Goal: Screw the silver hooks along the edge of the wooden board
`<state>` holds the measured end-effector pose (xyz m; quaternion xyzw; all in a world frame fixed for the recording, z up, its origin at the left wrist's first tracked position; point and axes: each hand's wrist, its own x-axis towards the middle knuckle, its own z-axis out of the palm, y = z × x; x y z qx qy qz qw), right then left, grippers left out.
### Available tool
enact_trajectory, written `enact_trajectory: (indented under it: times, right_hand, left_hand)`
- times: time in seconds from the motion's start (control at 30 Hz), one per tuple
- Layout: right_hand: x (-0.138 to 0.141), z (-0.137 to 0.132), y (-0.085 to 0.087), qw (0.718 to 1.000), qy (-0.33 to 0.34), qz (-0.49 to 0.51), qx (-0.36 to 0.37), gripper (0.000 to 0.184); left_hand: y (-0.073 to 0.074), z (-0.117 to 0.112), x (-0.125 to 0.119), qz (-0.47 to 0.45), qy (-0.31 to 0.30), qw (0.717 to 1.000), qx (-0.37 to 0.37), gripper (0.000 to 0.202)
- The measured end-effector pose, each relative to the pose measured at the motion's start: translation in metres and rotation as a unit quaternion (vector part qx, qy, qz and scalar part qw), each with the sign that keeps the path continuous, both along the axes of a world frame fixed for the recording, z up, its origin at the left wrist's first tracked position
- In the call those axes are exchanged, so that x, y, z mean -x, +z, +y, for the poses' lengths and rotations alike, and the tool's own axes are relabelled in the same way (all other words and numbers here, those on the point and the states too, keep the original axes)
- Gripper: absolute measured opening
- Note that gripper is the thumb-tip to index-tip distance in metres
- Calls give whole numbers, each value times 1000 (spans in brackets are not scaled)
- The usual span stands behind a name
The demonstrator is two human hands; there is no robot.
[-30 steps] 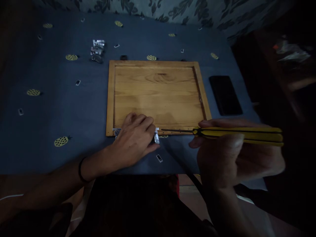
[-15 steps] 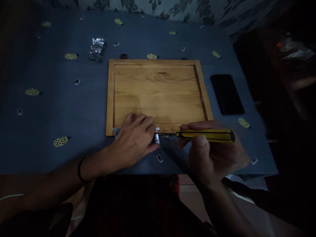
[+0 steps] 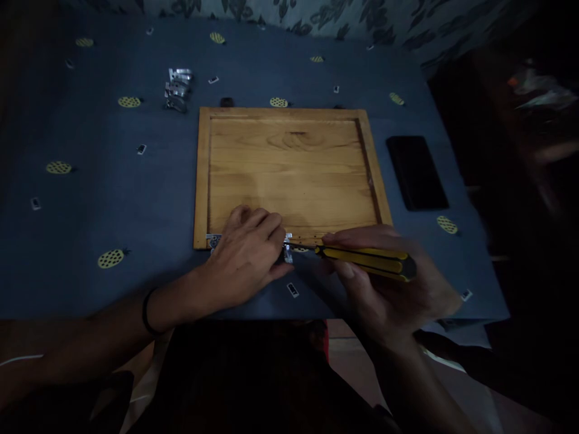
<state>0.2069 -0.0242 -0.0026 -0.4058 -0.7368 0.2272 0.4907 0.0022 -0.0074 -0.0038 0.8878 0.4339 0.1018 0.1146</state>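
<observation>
A framed wooden panel (image 3: 289, 163) lies flat before me. My left hand (image 3: 248, 253) rests over its near edge, fingers curled and thumb below, closed on a metal hinge (image 3: 288, 253) that is mostly hidden under the hand. Another piece of metal hinge hardware (image 3: 214, 240) shows at the near left corner, partly under the same hand. My right hand (image 3: 389, 283) grips the yellow and black handle of a screwdriver (image 3: 368, 260). The thin shaft points left, its tip at the hinge beside my left fingers. Whether the tip sits in a screw is too small to tell.
Several loose metal hinges (image 3: 178, 90) lie beyond the panel's far left corner. A black phone (image 3: 417, 173) lies right of the panel. A small dark block (image 3: 227, 102) sits behind the far edge. A blue patterned cloth (image 3: 113, 205) covers the table.
The screwdriver's handle end has swung down toward me, and my right thumb and fingers have shifted along the handle. My left hand and the panel stay in place.
</observation>
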Motion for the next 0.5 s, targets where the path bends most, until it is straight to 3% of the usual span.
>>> enact_trajectory:
  times: [0.27,0.5]
  right_hand:
    - [2,6,17,999,46,2,21,30]
    - [-3,8,20,997,56,-40,25,31]
  left_hand:
    - [-2,0,0,-6,1,1000,-14,31]
    - [-1,0,0,-1,-2,1000,-6,29]
